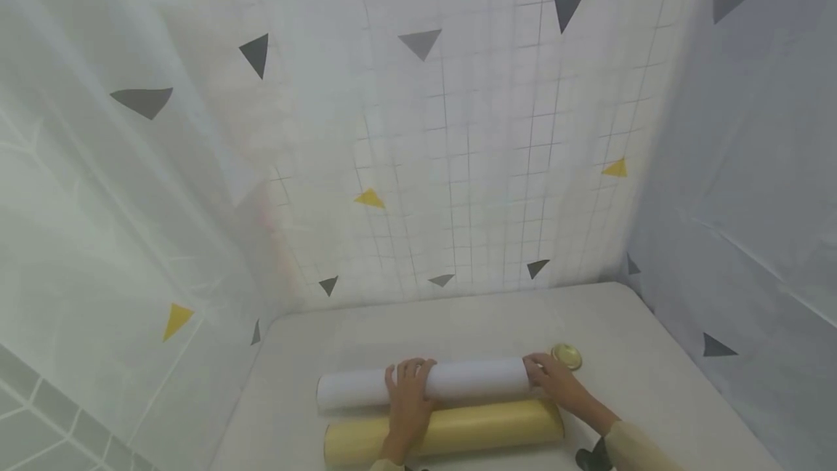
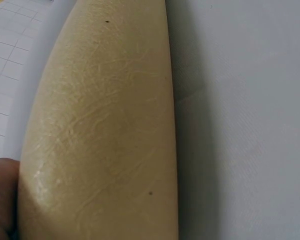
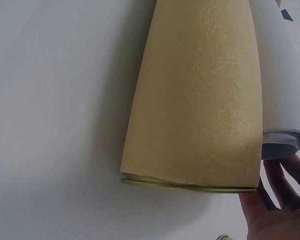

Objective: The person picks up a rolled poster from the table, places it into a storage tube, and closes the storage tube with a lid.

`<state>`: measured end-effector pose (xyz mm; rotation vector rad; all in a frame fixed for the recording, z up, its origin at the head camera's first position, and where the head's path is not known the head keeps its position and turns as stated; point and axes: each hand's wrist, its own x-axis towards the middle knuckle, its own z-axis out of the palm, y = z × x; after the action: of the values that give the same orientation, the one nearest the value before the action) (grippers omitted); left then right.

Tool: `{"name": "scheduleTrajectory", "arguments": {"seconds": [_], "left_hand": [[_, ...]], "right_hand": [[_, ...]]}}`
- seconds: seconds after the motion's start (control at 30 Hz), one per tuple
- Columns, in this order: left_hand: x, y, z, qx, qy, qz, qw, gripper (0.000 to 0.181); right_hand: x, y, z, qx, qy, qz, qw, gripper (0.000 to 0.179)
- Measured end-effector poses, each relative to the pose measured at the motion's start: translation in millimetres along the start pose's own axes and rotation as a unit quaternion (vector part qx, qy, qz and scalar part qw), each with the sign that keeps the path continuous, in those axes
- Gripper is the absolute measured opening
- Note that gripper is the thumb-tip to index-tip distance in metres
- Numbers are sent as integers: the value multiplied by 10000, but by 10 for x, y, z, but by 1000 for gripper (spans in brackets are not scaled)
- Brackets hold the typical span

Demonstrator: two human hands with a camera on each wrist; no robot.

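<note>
A white paper roll [image 1: 480, 378] lies across the table behind a gold-tan cardboard tube [image 1: 487, 429], the two side by side. My left hand [image 1: 410, 395] reaches over the tube and grips the roll left of its middle, fingers curled over its top. At the roll's right end, my right hand [image 1: 559, 384] holds the rim with bent fingers. The right wrist view shows the roll's hollow end [image 3: 281, 145] with fingertips right at its edge. A metal rim [image 3: 190, 185] rings the tube's near end. In the left wrist view, the wrinkled tube [image 2: 105, 120] fills much of the picture.
A round gold lid [image 1: 566, 356] lies on the white table [image 1: 418, 322] just behind my right hand. A dark object [image 1: 593, 456] shows beside the right sleeve [image 1: 631, 445]. Translucent curtains [image 1: 425, 129] with grey and yellow triangles hang behind and on both sides.
</note>
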<state>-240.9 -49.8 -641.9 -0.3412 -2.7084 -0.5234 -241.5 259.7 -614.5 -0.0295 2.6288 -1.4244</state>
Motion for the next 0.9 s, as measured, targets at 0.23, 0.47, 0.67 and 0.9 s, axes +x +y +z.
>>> {"name": "scheduleTrajectory", "arguments": {"seconds": [0.23, 0.47, 0.67, 0.9], "left_hand": [[-22, -16, 19, -9, -12, -2, 10000, 68], [-26, -6, 17, -70, -5, -44, 10000, 69], [-26, 7, -4, -3, 90, 21, 10000, 68], [-4, 11, -1, 8, -99, -89, 9999, 69]], "right_hand": [[-27, 12, 41, 183, 38, -18, 9998, 44], [-20, 3, 82, 97, 28, -114, 9999, 48], [-5, -9, 82, 3, -81, -12, 10000, 46], [33, 93, 5, -350, 205, 17, 9992, 40]]}}
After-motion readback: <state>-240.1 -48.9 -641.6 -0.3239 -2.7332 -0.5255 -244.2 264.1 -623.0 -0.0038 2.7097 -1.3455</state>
